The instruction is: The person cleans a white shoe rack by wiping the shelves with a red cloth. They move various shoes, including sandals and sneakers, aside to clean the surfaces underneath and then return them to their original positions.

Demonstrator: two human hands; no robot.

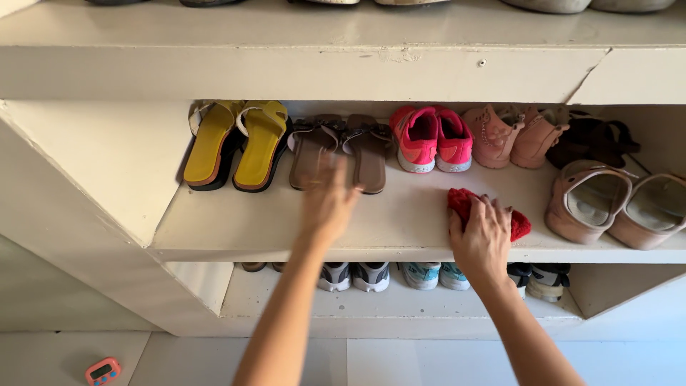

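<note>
Nearest: your right hand (482,239), grip closed down over a red cloth (520,224) bunched on the white shelf (400,221), its long axis running left to right. Your left hand (327,200), blurred, fingers spread, holds nothing, over the brown sandals (341,150); these lie lengthwise, toes toward the back. Beyond: yellow sandals (236,143), pink sneakers (432,137). On the floor, an orange timer (103,371).

Bright even daylight, soft shadows under shelves, left hand (329,200) motion-blurred.
</note>
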